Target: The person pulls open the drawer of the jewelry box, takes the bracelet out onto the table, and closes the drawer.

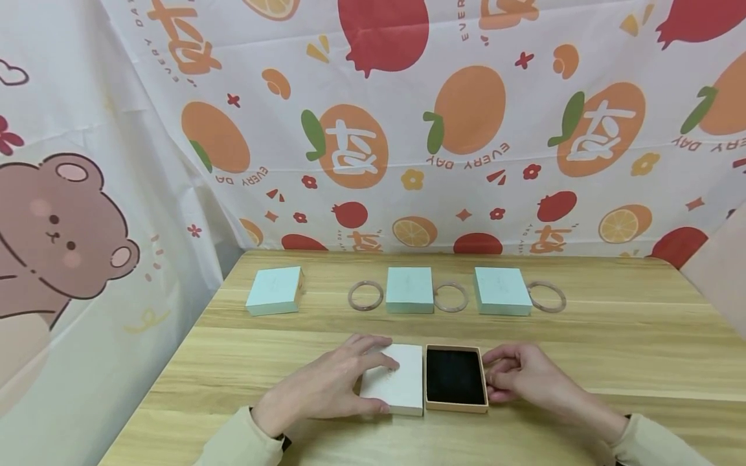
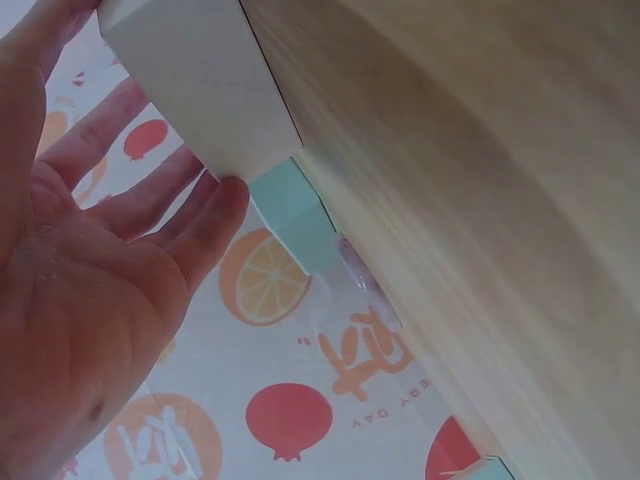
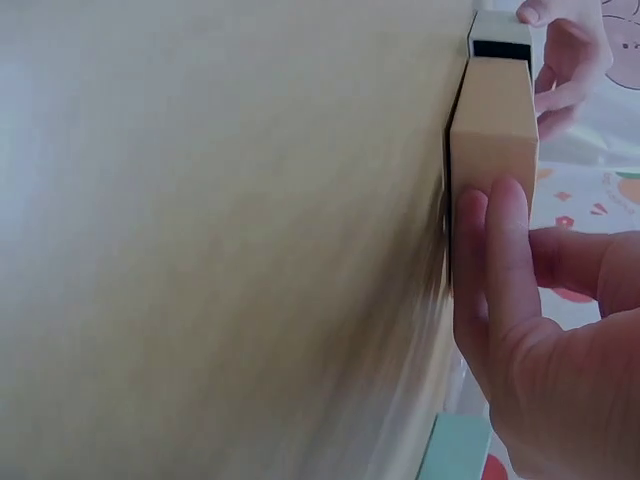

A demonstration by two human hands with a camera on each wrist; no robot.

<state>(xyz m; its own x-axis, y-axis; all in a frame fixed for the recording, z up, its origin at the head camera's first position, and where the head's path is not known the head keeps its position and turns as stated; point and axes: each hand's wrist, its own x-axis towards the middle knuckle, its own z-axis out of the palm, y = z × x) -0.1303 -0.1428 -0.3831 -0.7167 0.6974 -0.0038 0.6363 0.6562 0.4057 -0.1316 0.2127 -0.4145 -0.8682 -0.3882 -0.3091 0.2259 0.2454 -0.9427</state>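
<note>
My left hand [image 1: 335,378] reaches over a white box lid [image 1: 402,382], thumb at its near edge and fingers across its top and far edge. In the left wrist view, fingertips grip the edges of the lid [image 2: 205,85]. Right beside the lid lies a tan box base [image 1: 457,408] with a black pad [image 1: 454,377] inside. My right hand [image 1: 527,378] is at the base's right side. Two of its fingers lie nearly straight along the outer wall of the box base [image 3: 495,145] in the right wrist view.
Along the back of the wooden table [image 1: 326,323] stand mint boxes: one at left [image 1: 272,290], one in the middle [image 1: 410,290], one at right [image 1: 503,291]. Three bangles lie between and beside them: left [image 1: 351,303], middle [image 1: 452,310], right [image 1: 550,309]. A fruit-print curtain [image 1: 408,194] hangs behind.
</note>
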